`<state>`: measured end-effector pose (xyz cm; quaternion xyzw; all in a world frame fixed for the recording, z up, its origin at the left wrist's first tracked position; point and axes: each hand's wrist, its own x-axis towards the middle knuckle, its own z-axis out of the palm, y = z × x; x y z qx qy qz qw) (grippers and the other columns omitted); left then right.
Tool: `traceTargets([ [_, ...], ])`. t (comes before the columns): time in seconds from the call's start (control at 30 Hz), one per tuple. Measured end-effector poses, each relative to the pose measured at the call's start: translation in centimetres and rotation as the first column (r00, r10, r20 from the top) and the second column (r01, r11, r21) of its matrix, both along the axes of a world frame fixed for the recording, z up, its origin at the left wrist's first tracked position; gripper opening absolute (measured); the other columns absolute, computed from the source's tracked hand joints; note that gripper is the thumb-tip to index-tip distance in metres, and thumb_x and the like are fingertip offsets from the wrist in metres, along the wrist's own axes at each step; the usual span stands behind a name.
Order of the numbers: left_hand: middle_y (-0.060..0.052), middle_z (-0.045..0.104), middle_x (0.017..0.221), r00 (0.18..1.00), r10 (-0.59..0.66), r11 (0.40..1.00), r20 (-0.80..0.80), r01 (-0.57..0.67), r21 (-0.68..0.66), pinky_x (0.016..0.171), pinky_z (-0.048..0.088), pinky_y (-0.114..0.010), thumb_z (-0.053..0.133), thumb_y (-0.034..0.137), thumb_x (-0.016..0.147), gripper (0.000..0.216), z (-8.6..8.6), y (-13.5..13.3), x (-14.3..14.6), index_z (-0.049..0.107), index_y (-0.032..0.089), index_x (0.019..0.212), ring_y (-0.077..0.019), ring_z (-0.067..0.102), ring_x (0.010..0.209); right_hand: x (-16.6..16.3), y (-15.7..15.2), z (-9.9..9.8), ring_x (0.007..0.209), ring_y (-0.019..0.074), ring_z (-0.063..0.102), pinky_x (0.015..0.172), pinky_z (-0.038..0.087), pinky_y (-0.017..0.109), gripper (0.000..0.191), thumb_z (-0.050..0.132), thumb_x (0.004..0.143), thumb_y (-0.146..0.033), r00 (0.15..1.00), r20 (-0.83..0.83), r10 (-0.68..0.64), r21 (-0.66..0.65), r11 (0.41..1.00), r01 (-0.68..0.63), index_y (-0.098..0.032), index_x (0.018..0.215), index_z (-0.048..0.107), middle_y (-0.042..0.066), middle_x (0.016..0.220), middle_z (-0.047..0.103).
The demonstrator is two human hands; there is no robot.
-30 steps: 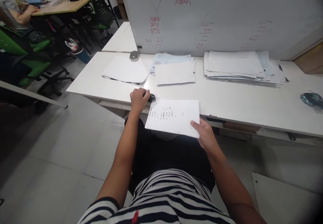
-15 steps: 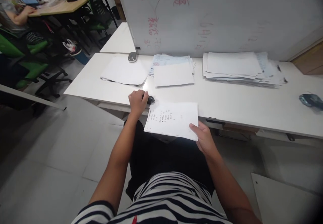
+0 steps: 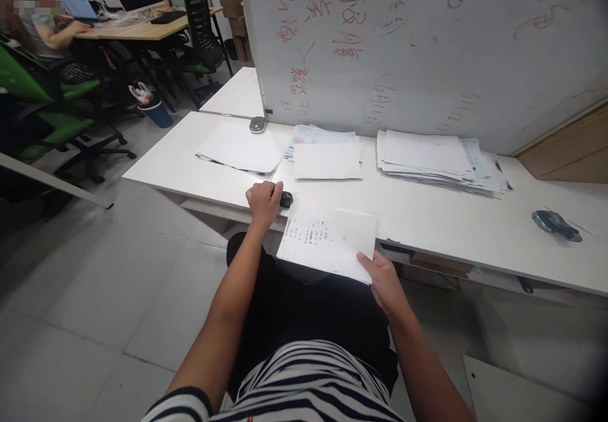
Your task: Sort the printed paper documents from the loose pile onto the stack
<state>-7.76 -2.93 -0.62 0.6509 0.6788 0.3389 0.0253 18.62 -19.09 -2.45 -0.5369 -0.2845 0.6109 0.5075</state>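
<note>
A printed sheet of paper point(image 3: 327, 239) lies over the front edge of the white table point(image 3: 427, 213), half overhanging my lap. My right hand point(image 3: 384, 279) pinches its near right corner, thumb on top. My left hand point(image 3: 263, 200) is closed over a small black object point(image 3: 285, 199) that rests on the table just left of the sheet's far corner; only its right end shows past my fingers.
Further back lie a loose sheet point(image 3: 240, 148), a small paper stack point(image 3: 325, 156) and a larger stack point(image 3: 437, 162) below a whiteboard point(image 3: 427, 42). A dark object point(image 3: 555, 224) sits at right. A person works at a desk point(image 3: 142, 26) far left, near green chairs point(image 3: 52, 111).
The view has tilted up, showing more whiteboard. Both hands keep the same hold; the sheet has barely shifted.
</note>
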Motion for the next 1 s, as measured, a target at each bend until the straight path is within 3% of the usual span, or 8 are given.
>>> traceTargets([
  [0.37, -0.004, 0.057, 0.07, 0.997, 0.039, 0.997, -0.06, -0.035, 0.065, 0.086, 0.028, -0.037, 0.034, 0.036, 0.093, 0.037, -0.9, 0.1, 0.2, 0.046, 0.021, 0.062, -0.0201, 0.051, 0.083, 3.7, 0.3, 1.4, 0.082, 0.0231, 0.068, 0.078, 0.053, 0.037, 0.039, 0.077, 0.067, -0.043, 0.972, 0.1, -0.212, 0.044, 0.977, 0.209, -0.022, 0.1, 0.069, 0.004, 0.094, 0.074],
  [1.0, -0.006, 0.06, 0.076, 0.997, 0.033, 0.998, -0.076, -0.029, 0.062, 0.089, 0.028, -0.039, 0.03, 0.032, 0.094, 0.035, -1.1, 0.0, 0.3, 0.051, 0.021, 0.067, -0.0218, 0.05, 0.086, 4.0, 0.4, 0.5, 0.086, 0.0241, 0.068, 0.08, 0.054, 0.039, 0.042, 0.075, 0.069, -0.045, 0.969, 0.141, -0.204, 0.077, 0.978, 0.195, -0.022, 0.104, 0.068, 0.004, 0.098, 0.073],
])
